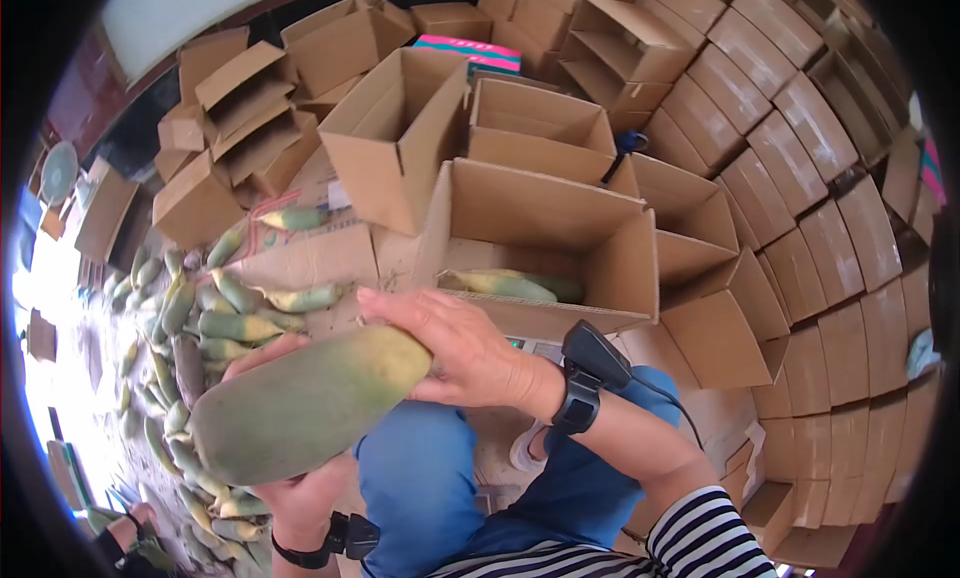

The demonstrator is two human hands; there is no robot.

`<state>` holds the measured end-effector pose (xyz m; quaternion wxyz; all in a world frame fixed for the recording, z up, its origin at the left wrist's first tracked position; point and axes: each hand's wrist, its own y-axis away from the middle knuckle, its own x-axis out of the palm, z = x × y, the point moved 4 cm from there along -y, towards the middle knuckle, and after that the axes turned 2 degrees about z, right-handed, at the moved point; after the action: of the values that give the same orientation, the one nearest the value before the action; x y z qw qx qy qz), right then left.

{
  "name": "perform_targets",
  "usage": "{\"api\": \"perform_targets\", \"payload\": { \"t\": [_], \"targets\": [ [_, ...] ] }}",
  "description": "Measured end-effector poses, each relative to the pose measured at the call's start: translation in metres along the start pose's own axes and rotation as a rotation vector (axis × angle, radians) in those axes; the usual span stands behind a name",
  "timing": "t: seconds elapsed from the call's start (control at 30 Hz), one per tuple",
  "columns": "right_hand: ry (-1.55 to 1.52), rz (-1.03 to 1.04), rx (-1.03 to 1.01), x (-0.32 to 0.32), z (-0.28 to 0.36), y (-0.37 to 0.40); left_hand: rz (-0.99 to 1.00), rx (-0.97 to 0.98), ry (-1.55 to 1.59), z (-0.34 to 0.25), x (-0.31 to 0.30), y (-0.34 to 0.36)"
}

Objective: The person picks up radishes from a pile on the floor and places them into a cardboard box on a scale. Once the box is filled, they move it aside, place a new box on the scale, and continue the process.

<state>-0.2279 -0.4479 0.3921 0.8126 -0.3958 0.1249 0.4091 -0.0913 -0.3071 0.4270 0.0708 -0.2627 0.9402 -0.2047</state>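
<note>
left hand point(305, 493) + right hand point(462, 353): 1 green fruit point(300, 410) | open box point(540, 216): 2 fruits point(500, 284)

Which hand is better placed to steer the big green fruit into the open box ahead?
Right, probably. The right hand sits on the end of the fruit nearest the open box, which already holds other fruit. The left hand cradles it from underneath, farther from the box, apparently bearing its weight.

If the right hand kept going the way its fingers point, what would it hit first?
Likely the loose fruit on the cardboard, just beyond the right hand gripping the big fruit; depth is unclear, so it might pass above.
</note>
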Motion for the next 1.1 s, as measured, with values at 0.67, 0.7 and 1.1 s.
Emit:
{"api": "perform_targets", "payload": {
  "t": [0.67,0.7,1.1],
  "targets": [
    [0.77,0.605,1.136,-0.105,-0.219,0.134,0.619,0.095,-0.899,0.029,0.055,0.035],
    [0.785,0.565,1.111,-0.105,-0.221,0.134,0.617,0.091,-0.893,0.029,0.054,0.034],
    [0.869,0.163,0.798,-0.118,-0.157,0.09,0.588,0.064,-0.694,0.039,0.04,0.032]
  ]
}}
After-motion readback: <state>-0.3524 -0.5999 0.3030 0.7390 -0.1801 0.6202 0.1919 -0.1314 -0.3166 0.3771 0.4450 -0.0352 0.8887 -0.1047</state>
